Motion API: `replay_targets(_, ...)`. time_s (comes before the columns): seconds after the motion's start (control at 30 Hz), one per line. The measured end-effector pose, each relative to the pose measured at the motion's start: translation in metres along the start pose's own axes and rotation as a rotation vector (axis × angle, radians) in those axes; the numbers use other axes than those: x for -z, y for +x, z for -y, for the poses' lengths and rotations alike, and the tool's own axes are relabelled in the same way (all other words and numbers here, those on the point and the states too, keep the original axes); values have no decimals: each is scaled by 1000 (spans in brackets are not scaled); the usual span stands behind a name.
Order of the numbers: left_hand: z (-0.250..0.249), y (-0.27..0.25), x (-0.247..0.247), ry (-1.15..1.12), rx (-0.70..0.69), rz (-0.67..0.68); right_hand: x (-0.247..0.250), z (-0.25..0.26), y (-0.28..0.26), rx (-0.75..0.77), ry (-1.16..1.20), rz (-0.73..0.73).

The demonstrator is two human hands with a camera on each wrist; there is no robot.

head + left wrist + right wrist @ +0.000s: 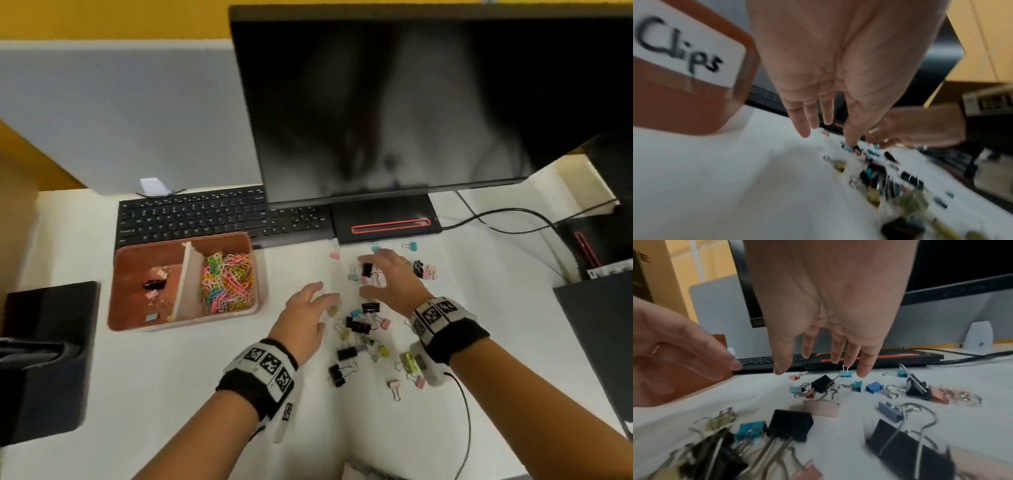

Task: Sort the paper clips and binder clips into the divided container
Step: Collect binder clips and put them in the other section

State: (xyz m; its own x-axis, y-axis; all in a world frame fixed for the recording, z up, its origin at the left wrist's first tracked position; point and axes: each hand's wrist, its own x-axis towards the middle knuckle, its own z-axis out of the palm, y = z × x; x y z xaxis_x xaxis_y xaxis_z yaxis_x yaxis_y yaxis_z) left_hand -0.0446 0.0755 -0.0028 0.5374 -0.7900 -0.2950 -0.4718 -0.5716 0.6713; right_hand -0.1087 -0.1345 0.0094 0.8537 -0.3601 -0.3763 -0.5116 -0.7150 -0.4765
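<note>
A brown divided container stands at the left of the white desk, labelled "Clips". Its right compartment holds coloured paper clips, and its left one a few binder clips. Several binder clips lie scattered on the desk. My left hand hovers open, palm down, at the left edge of the pile and holds nothing. My right hand is open with spread fingers just above a black binder clip, apart from it.
A black keyboard and the monitor base lie behind the container and clips, under a large dark monitor. Cables run at the back right. Black objects stand at the left edge and the right edge.
</note>
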Motion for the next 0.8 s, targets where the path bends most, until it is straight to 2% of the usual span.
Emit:
replay_targets(0.1,1,20,-18,171,-77,100,-5,0,16,-2,-65,54)
replay_targets(0.2,6,31,-25,224,-129,88,-15,1,23,40,-168,81)
replay_targets(0.37,9,32,-25,157,-73,32,-21,-6,22,108,-76,81)
replay_targets(0.53,10,32,-14,0,26,131,-17,-8,22,125,-49,166)
replay_targets(0.63,4,28,-15,-118,-5,186,-16,-9,20,156,-4,154)
replay_targets(0.8,-5,32,-32,30,-116,234,-15,-14,17,166,43,127)
